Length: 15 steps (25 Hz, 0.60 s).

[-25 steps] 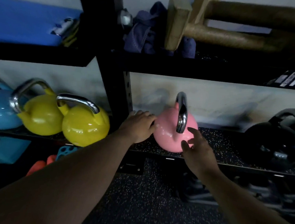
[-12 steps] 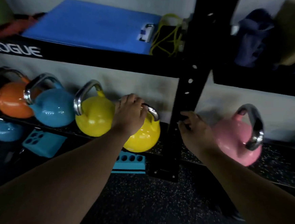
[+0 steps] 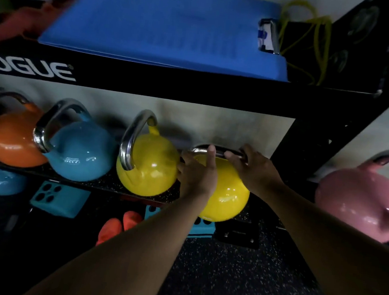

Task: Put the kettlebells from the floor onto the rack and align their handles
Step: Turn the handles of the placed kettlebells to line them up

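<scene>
Hands meet on one steel handle (image 3: pixel 214 151): the left hand (image 3: pixel 197 175) reaches in with a straight arm, fingers curled round the bar's left end and forefinger lifted, while the right hand (image 3: pixel 254 173) comes from the right and wraps the other end. That handle belongs to a glossy round yellow kettlebell (image 3: pixel 226 194) at the front edge of the speckled black rack shelf (image 3: pixel 107 183), just right of a second yellow kettlebell (image 3: pixel 146 164), a blue one (image 3: pixel 79 153) and an orange one (image 3: pixel 10 143), all smooth and shiny with curved metal handles. Past the black upright (image 3: pixel 303 142) sits a pink kettlebell (image 3: pixel 359 202), and a flat blue mat (image 3: pixel 161 26) lies on the shelf above.
</scene>
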Available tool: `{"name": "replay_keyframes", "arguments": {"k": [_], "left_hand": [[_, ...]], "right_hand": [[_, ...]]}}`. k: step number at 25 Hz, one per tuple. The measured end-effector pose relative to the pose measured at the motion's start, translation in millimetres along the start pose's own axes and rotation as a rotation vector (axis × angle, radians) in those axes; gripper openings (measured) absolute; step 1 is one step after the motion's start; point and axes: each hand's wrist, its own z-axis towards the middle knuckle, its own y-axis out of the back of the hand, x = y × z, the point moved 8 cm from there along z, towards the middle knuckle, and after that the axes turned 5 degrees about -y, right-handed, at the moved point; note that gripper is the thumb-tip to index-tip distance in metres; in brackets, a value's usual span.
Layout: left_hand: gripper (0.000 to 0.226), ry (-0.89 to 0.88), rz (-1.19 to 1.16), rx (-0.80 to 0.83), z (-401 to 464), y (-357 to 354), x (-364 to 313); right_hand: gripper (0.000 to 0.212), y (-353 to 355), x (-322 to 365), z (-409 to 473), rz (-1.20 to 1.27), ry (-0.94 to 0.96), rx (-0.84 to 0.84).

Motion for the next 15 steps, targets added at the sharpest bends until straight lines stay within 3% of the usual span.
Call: {"name": "replay_keyframes", "arguments": {"k": [2,5,7,10,15], "left_hand": [[0.09,-0.065,-0.067,-0.031,10,-1,-6],[0.08,-0.259,-0.131,0.163,37,-4,-16],[0.071,-0.313,-0.197,0.258,40,-10,-18],[0.061,-0.288,-0.314,0.267,33,-21,-19],[0.05,-0.299,-0.315,0.37,63,-29,-47]], "right_hand": [[0.044,3,-2,-4,0.051,-0.036,-0.078],[0.031,-5,-11,-29,0.203,-0.078,-0.173],[0.028,-14,-18,-34,0.368,-0.125,-0.088],[0.032,-16,-15,-28,0.628,-0.153,0.102],[0.04,-36,4,-25,0.897,-0.197,0.097]]}}
